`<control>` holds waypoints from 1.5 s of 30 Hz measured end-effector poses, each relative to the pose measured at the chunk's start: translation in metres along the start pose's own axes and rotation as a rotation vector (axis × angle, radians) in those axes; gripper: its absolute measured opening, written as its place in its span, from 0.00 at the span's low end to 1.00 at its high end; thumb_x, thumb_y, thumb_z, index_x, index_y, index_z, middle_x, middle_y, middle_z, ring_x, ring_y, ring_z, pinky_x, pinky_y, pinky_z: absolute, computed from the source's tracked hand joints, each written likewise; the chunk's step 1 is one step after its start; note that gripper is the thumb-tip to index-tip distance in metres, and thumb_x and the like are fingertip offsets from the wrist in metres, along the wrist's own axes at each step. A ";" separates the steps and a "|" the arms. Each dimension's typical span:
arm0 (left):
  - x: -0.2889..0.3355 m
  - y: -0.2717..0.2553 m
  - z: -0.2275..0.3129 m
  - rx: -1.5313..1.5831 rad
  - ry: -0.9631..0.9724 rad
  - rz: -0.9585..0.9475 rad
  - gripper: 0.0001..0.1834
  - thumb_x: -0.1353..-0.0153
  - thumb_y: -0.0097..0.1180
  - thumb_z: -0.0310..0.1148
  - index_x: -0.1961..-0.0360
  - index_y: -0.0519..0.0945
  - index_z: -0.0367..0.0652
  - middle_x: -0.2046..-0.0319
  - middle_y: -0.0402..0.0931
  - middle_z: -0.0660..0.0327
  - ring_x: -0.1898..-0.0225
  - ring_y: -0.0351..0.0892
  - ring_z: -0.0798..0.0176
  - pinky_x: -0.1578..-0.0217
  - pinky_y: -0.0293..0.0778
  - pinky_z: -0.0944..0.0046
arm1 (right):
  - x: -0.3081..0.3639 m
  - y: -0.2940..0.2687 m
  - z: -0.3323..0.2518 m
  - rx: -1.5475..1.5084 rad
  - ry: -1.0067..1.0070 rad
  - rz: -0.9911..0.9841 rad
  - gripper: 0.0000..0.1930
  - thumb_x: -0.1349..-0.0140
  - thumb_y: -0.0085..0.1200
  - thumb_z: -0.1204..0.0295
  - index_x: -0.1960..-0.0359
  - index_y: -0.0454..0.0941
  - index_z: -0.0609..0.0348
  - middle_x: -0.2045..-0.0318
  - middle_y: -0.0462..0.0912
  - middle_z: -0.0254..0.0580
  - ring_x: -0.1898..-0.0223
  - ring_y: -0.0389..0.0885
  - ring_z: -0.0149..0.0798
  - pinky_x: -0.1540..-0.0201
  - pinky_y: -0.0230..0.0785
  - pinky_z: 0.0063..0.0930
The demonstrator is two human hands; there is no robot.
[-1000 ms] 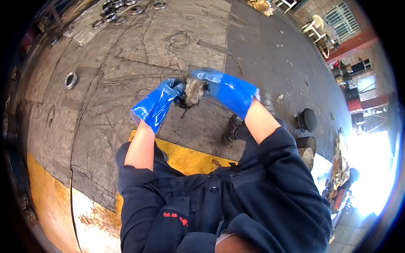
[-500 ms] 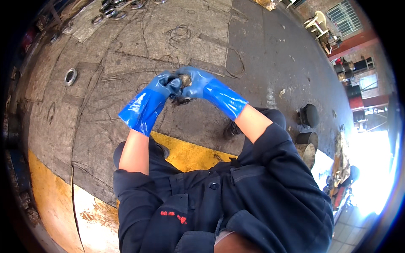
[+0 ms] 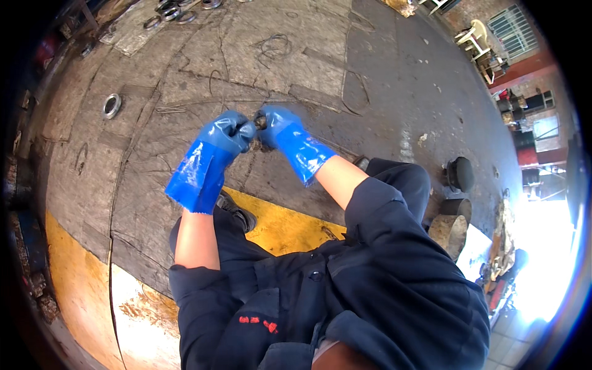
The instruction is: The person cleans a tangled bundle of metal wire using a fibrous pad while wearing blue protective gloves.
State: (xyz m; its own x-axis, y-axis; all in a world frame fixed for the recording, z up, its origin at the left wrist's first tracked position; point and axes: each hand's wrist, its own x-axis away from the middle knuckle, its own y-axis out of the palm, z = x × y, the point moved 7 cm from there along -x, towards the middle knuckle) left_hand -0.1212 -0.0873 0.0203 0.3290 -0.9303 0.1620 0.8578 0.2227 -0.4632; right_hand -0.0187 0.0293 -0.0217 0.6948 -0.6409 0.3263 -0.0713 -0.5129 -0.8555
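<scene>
Both of my hands wear long blue rubber gloves and meet above the floor in front of me. My right hand (image 3: 279,122) is closed around a small dark brownish piece (image 3: 261,123), which shows at its fingertips on the left side. Its kind cannot be made out. Close beside it, my left hand (image 3: 226,133) is curled shut with thumb and fingers pressed together. Whatever those left fingers may hold is hidden. A narrow gap lies between the two gloves.
Worn dark matting (image 3: 203,68) with loose wire loops (image 3: 274,48) covers the floor ahead. A metal ring (image 3: 111,106) lies at left, with several more rings (image 3: 185,16) at the far left. Dark round containers (image 3: 460,174) stand at right. Yellow floor (image 3: 287,228) shows between my legs.
Both hands have moved somewhat left, and the gloves now sit slightly apart. The dark tuft that hung below them is out of sight. My view has shifted a little.
</scene>
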 end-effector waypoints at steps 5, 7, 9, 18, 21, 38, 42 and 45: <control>0.017 -0.010 -0.011 0.076 -0.144 0.086 0.13 0.37 0.65 0.40 0.61 0.85 0.40 0.77 0.81 0.59 0.77 0.80 0.68 0.74 0.75 0.64 | -0.025 0.005 -0.011 0.349 -0.025 -0.082 0.18 0.41 0.62 0.65 0.48 0.85 0.45 0.46 0.85 0.42 0.43 0.83 0.51 0.46 0.79 0.49; 0.022 -0.014 -0.006 0.115 -0.183 0.086 0.13 0.37 0.65 0.40 0.61 0.85 0.41 0.77 0.81 0.59 0.77 0.80 0.68 0.74 0.75 0.64 | -0.035 -0.003 0.003 0.394 -0.034 -0.103 0.18 0.40 0.61 0.67 0.47 0.85 0.44 0.45 0.85 0.40 0.42 0.83 0.50 0.45 0.78 0.51; 0.029 -0.021 0.013 0.093 -0.239 0.076 0.13 0.38 0.65 0.41 0.61 0.85 0.42 0.77 0.81 0.60 0.77 0.80 0.68 0.74 0.75 0.64 | -0.045 -0.013 0.037 0.509 -0.008 -0.060 0.17 0.43 0.62 0.70 0.50 0.86 0.47 0.48 0.86 0.44 0.45 0.84 0.51 0.47 0.80 0.48; 0.060 -0.033 0.037 -0.420 0.498 0.294 0.11 0.36 0.65 0.39 0.69 0.85 0.44 0.75 0.81 0.53 0.74 0.81 0.50 0.72 0.76 0.55 | 0.004 -0.125 0.149 0.735 0.055 0.167 0.16 0.42 0.61 0.71 0.50 0.85 0.47 0.49 0.85 0.42 0.43 0.83 0.50 0.46 0.79 0.50; 0.059 -0.038 0.062 -0.648 0.617 0.172 0.11 0.35 0.63 0.38 0.73 0.83 0.45 0.76 0.79 0.51 0.73 0.79 0.43 0.72 0.75 0.51 | 0.017 -0.153 0.159 0.723 0.044 0.222 0.18 0.43 0.62 0.69 0.49 0.84 0.44 0.48 0.84 0.40 0.43 0.82 0.49 0.44 0.78 0.49; 0.150 -0.296 0.109 -0.976 0.550 0.363 0.20 0.34 0.58 0.24 0.82 0.64 0.43 0.83 0.60 0.55 0.81 0.62 0.56 0.77 0.60 0.55 | 0.080 -0.186 0.249 0.235 0.368 0.386 0.18 0.43 0.61 0.66 0.49 0.85 0.46 0.47 0.85 0.48 0.45 0.84 0.54 0.45 0.79 0.52; 0.161 -0.317 0.114 -1.103 0.402 0.663 0.16 0.27 0.55 0.33 0.73 0.76 0.35 0.76 0.71 0.53 0.74 0.67 0.55 0.70 0.67 0.57 | 0.098 -0.206 0.253 0.239 0.404 0.376 0.17 0.42 0.59 0.68 0.50 0.85 0.48 0.48 0.86 0.48 0.45 0.84 0.56 0.46 0.79 0.54; 0.190 -0.400 0.083 -0.790 0.016 0.630 0.23 0.25 0.52 0.45 0.55 0.81 0.30 0.60 0.81 0.48 0.61 0.76 0.48 0.56 0.72 0.57 | 0.095 -0.215 0.248 0.243 0.356 0.452 0.19 0.41 0.59 0.68 0.46 0.84 0.45 0.45 0.84 0.47 0.42 0.82 0.55 0.43 0.77 0.54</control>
State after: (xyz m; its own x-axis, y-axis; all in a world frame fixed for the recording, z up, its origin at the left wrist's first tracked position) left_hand -0.3687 -0.3290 0.3088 0.6216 -0.7150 -0.3200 0.0206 0.4233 -0.9057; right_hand 0.2400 0.2203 0.0936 0.3502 -0.9366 -0.0116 -0.1090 -0.0285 -0.9936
